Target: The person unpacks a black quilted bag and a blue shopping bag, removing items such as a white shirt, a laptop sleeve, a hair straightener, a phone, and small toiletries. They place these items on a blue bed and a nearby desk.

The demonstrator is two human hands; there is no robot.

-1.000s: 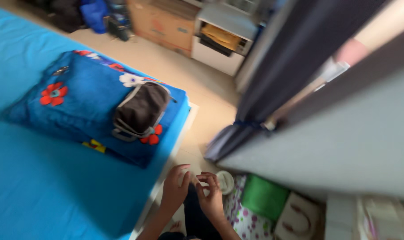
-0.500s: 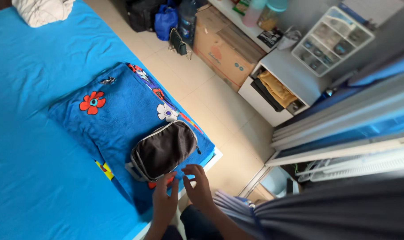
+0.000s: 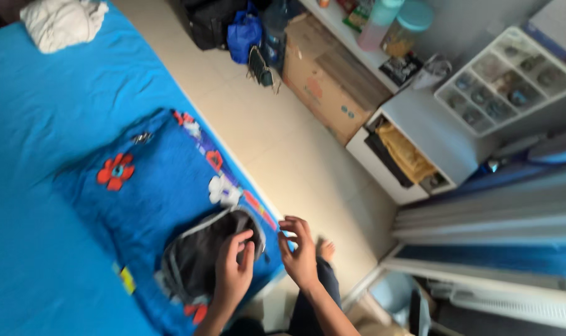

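Left hand (image 3: 232,274) rests, fingers spread, on the black pouch (image 3: 199,258) atop the blue floral pillow (image 3: 146,186). Right hand (image 3: 300,252) hovers beside, open, empty. Pouch not lifted yet.

We hold both forearms up from the bottom edge of the view, close together and angled slightly toward each other. Our left hand (image 3: 233,274) shows its back, fingers lightly bent and pointing up, thumb tucked toward the palm side. Our right hand (image 3: 300,254) stands just beside it, apart from it, palm turned toward the left, fingers loosely curled and spread. Motion blur softens the fingertips, so whether either pinches anything small is hard to tell. One bare foot shows just beyond the right hand.
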